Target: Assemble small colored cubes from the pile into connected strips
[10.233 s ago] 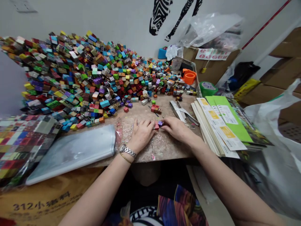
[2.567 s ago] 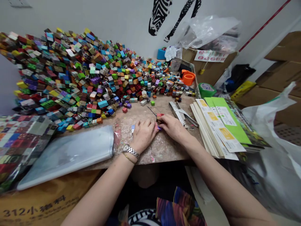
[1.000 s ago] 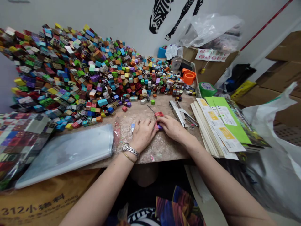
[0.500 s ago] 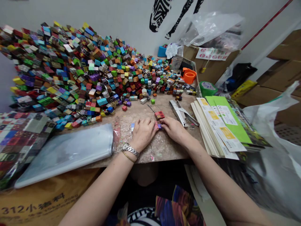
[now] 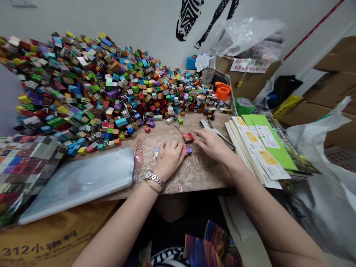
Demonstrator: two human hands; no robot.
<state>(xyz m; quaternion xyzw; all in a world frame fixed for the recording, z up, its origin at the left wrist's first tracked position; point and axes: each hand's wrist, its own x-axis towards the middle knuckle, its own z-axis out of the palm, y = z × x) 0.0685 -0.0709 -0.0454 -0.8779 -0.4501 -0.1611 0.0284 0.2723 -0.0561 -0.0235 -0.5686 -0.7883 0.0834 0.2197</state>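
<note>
From the head camera, your left hand point(image 5: 168, 158) lies palm down on the bench point(image 5: 194, 174), fingers loosely together and curled a little, their tips at the small pink and purple block cluster point(image 5: 187, 150). Whether they grip that cluster or only rest against it cannot be told. A metal watch point(image 5: 153, 178) sits on that wrist.

Your right hand point(image 5: 213, 144) is just beside the cluster on its other side, fingers loosely spread and empty, hovering low over the bench. Its fingertips are near the red block point(image 5: 188, 137), which lies apart from the cluster, a little farther from you. The hand partly covers the metal tool point(image 5: 206, 124) that lies between the blocks and the stack of green and white card sheets point(image 5: 260, 146).

Beyond your hands, a great heap of coloured blocks point(image 5: 91, 89) climbs against the wall on your left and thins out toward the middle of the bench. A few stray blocks lie between the heap and the red block. To your left, a flat clear plastic bag point(image 5: 80, 181) rests on the bench edge, with a packed bag of blocks point(image 5: 19, 170) past it. At the far right of the heap stand an orange tape holder point(image 5: 223, 91) and a green tape roll point(image 5: 244, 105).
</note>
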